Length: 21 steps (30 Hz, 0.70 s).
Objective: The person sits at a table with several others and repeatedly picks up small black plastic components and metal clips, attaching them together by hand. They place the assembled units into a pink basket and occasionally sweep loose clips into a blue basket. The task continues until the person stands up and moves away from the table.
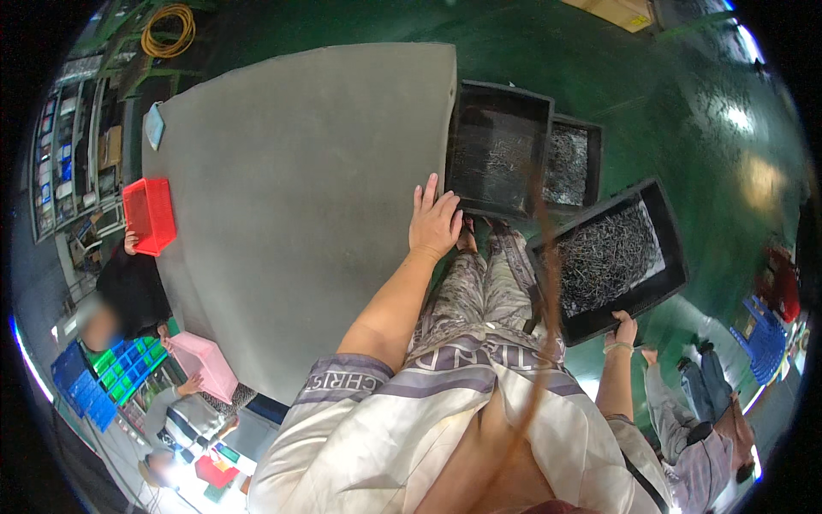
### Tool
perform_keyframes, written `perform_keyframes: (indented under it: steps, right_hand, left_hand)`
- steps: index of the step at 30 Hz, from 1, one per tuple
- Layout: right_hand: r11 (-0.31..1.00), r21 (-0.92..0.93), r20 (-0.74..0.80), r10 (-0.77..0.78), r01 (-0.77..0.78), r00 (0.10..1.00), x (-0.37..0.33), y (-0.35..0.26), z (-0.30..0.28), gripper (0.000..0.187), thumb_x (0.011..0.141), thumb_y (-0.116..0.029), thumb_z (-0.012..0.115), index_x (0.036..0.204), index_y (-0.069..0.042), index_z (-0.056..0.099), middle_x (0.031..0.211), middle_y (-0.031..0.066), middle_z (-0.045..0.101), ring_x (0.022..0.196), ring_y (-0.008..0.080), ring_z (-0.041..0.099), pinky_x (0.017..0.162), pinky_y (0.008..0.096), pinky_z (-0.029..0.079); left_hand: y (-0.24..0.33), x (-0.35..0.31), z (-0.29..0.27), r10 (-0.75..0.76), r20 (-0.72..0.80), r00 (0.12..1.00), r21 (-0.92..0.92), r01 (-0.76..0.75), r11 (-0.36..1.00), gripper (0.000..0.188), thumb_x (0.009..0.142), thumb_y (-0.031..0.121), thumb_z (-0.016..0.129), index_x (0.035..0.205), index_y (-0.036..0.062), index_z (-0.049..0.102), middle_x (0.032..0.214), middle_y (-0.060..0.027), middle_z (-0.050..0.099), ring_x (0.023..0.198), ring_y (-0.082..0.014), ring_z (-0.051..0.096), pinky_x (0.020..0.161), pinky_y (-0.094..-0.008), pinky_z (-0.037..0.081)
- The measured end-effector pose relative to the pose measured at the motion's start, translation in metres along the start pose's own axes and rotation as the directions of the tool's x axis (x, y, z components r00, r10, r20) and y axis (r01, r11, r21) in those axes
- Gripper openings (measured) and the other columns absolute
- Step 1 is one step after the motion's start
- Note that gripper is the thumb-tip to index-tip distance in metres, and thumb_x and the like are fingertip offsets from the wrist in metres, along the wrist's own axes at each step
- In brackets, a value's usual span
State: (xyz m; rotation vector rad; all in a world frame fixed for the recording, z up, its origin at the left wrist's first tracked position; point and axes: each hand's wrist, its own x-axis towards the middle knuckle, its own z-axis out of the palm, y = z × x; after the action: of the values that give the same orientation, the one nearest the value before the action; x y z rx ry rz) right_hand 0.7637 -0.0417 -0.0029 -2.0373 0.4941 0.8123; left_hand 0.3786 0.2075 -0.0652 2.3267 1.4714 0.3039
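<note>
My left hand point(436, 216) rests with its fingers spread on the right edge of a large grey table point(317, 197). Just beyond its fingertips is a black plastic tray point(503, 184) with a thin scatter of small pieces on its bottom. My right hand point(624, 330) grips the near rim of another black tray point(670, 254), which is tilted at my right side. Inside that one lies a heap of thin, dark metal pieces point(604, 261), like nails or pins. A strand of hair crosses in front of it, and the rim hides part of my right fingers.
A third black tray point(592, 163) with similar pieces sits partly under the first. Across the table, one person holds a red basket point(154, 216), and a pink basket point(205, 367) is held nearby. A blue plastic stool point(760, 338) and other people are at the right.
</note>
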Motion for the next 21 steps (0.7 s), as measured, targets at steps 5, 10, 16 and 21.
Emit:
perform_keyframes:
  steps: [5, 10, 16, 21]
  right_hand:
    - [0.966, 0.174, 0.063, 0.185, -0.193, 0.981, 0.006, 0.069, -0.089, 0.01, 0.065, -0.004, 0.059, 0.075, -0.006, 0.055, 0.077, 0.0072, 0.056, 0.062, 0.0223, 0.057, 0.054, 0.0365, 0.048]
    - [0.885, 0.367, 0.035, 0.293, -0.285, 0.956, -0.008, 0.105, -0.141, 0.021, 0.064, -0.005, 0.06, 0.084, -0.003, 0.056, 0.085, 0.0091, 0.059, 0.074, 0.0269, 0.061, 0.066, 0.0403, 0.052]
    - [0.847, 0.452, -0.012, 0.32, -0.281, 0.947, 0.025, 0.141, -0.201, 0.024, 0.064, -0.007, 0.061, 0.087, -0.003, 0.055, 0.088, 0.0112, 0.06, 0.076, 0.0287, 0.061, 0.068, 0.0418, 0.053]
    - [0.817, 0.387, 0.001, 0.464, -0.428, 0.886, 0.071, 0.15, -0.239, 0.032, 0.065, -0.008, 0.06, 0.095, -0.005, 0.052, 0.094, 0.012, 0.058, 0.085, 0.0288, 0.058, 0.071, 0.0465, 0.05]
  left_hand:
    - [0.004, -0.003, -0.002, 0.035, -0.044, 0.998, 0.0, -0.036, 0.999, 0.024, 0.082, 0.021, 0.06, 0.103, 0.0097, 0.06, 0.114, -0.0053, 0.059, 0.136, -0.0323, 0.026, 0.109, -0.0547, 0.021]
    - [0.008, -0.006, -0.002, 0.054, -0.049, 0.997, 0.055, -0.052, 0.997, 0.023, 0.08, 0.019, 0.061, 0.102, 0.0101, 0.06, 0.112, -0.0068, 0.059, 0.136, -0.0331, 0.026, 0.109, -0.0548, 0.021]
    - [0.012, -0.005, 0.007, 0.053, -0.091, 0.994, 0.134, -0.041, 0.99, 0.022, 0.077, 0.016, 0.062, 0.099, 0.0091, 0.061, 0.107, -0.0076, 0.06, 0.133, -0.0339, 0.03, 0.108, -0.0547, 0.024]
    - [0.026, 0.0, 0.01, -0.1, -0.054, 0.994, 0.204, 0.109, 0.973, 0.024, 0.076, 0.014, 0.064, 0.099, 0.0067, 0.062, 0.113, -0.0151, 0.059, 0.135, -0.0352, 0.027, 0.108, -0.0538, 0.024]
